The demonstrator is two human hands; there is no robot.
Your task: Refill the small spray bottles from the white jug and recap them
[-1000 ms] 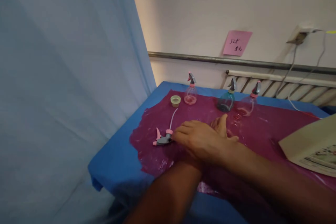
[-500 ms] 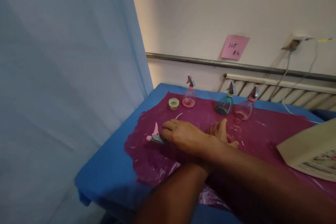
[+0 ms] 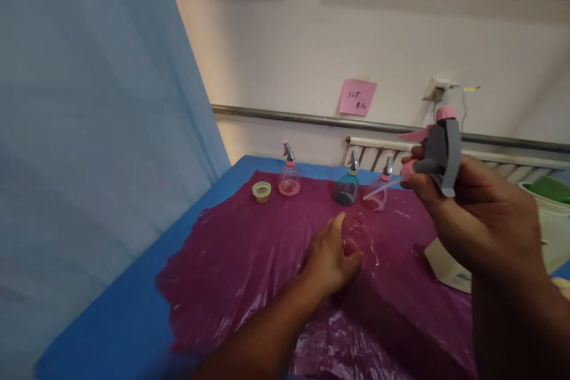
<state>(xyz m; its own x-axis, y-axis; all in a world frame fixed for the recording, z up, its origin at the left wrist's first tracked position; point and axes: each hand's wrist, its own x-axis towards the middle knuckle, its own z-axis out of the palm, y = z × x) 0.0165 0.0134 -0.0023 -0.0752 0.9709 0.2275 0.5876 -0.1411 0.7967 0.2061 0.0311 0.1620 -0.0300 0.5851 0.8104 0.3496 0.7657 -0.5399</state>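
Observation:
My right hand (image 3: pixel 481 219) is raised at the right, closed around a grey and pink spray trigger head (image 3: pixel 439 151) whose thin white tube points left. My left hand (image 3: pixel 329 258) rests on the crinkled magenta plastic sheet (image 3: pixel 240 273), its fingers curled around a clear open-necked bottle (image 3: pixel 358 237) lying there. Behind stand three small spray bottles: a clear pink one (image 3: pixel 289 178), a teal one (image 3: pixel 347 187) and a clear one (image 3: pixel 380 193) partly hidden by the tube.
A small yellow-green cap (image 3: pixel 261 191) sits at the sheet's far left. The table has a blue cover (image 3: pixel 116 320). A pale blue curtain (image 3: pixel 89 130) hangs at left. A white box (image 3: pixel 449 261) lies at right. A pink note (image 3: pixel 357 97) is on the wall.
My right hand took hold of the trigger head lying on the sheet and lifted it up to the right. My left hand stayed by the clear bottle. The view shifted right.

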